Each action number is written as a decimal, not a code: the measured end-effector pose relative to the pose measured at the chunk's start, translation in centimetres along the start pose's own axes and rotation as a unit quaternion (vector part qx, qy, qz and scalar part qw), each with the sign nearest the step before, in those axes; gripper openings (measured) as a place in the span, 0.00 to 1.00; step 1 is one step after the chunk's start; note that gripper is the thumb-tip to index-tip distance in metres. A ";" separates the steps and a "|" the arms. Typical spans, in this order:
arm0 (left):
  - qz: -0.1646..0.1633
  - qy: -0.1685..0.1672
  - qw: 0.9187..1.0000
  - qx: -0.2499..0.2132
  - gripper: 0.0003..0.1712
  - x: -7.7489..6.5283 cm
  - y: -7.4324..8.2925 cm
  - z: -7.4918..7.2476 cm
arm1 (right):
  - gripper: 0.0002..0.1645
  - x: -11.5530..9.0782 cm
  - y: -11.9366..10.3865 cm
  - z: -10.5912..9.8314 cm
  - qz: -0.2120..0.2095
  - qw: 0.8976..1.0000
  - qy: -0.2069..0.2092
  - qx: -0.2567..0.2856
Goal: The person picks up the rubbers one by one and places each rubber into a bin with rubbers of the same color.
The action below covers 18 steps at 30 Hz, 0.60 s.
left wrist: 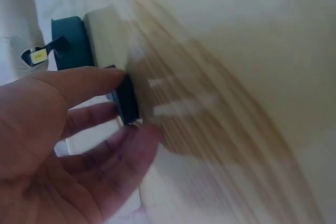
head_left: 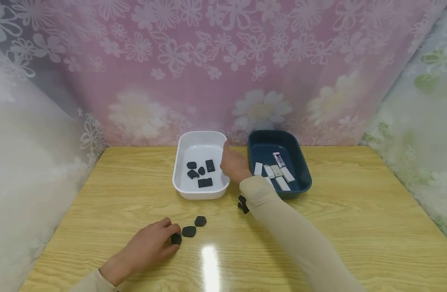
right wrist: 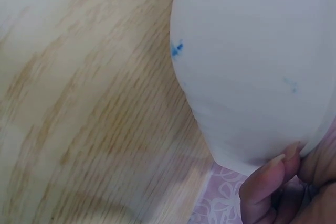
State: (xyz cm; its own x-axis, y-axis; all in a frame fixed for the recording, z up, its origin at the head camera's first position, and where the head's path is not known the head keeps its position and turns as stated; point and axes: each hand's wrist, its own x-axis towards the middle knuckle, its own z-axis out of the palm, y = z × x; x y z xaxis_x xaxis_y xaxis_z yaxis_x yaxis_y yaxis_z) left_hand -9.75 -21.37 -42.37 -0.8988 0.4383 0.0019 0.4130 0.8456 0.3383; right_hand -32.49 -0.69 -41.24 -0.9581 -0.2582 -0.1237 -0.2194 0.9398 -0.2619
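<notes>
My left hand [head_left: 148, 246] holds a small black angular piece [head_left: 176, 239] between thumb and fingers, low over the table or on it. In the left wrist view the same dark piece [left wrist: 126, 98] shows between the thumb and fingertips. Two more black pieces [head_left: 189, 231] lie just to its right. My right hand [head_left: 235, 163] grips the right rim of a white tub [head_left: 176, 178]; the right wrist view has curled fingers [right wrist: 265, 179] against the tub's wall [right wrist: 247, 77]. Inside that tub lie several black pieces [head_left: 205, 182], some rectangular, some rounded.
A dark blue tub [head_left: 306, 178] stands to the right of the white one, with several white blocks [head_left: 283, 183] in it, one in a printed sleeve. A black strap device [head_left: 243, 204] sits at the right wrist. Behind the wooden table [head_left: 354, 211] hangs a pink floral curtain [head_left: 208, 81].
</notes>
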 end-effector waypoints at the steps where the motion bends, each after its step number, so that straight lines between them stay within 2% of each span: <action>1: -0.006 0.002 1.000 -0.001 0.11 0.1 0.1 0.1 | 0.47 0.0 0.1 0.0 0.000 1.000 0.000 0.002; 6: -0.029 0.004 1.000 0.007 0.09 0.6 0.6 0.2 | 0.46 -0.2 0.2 0.0 0.001 1.000 0.007 0.001; 9: -0.036 0.013 0.999 0.013 0.08 0.8 0.7 -0.5 | 0.45 -0.3 0.1 0.0 0.001 1.000 0.004 -0.002; 13: -0.034 0.065 0.997 0.032 0.10 1.6 0.6 -3.4 | 0.46 -0.3 -0.1 0.2 -0.005 1.000 0.000 0.002; 16: -0.016 0.106 0.993 0.044 0.11 3.4 0.3 -6.2 | 0.46 -0.2 -0.1 0.2 -0.002 1.000 0.006 0.000; 18: -0.004 0.115 0.992 0.052 0.11 5.1 -0.1 -7.6 | 0.47 -0.2 -0.1 0.2 0.000 1.000 0.011 -0.002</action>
State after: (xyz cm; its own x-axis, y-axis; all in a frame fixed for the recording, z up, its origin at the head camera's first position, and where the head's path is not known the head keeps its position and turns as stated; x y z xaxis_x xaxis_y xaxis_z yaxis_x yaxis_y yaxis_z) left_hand -15.43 -21.50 -35.27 -0.9069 0.3609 0.2175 0.4082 0.8806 0.2407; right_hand -32.27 -0.80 -41.41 -0.9620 -0.2529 -0.1033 -0.2197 0.9410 -0.2573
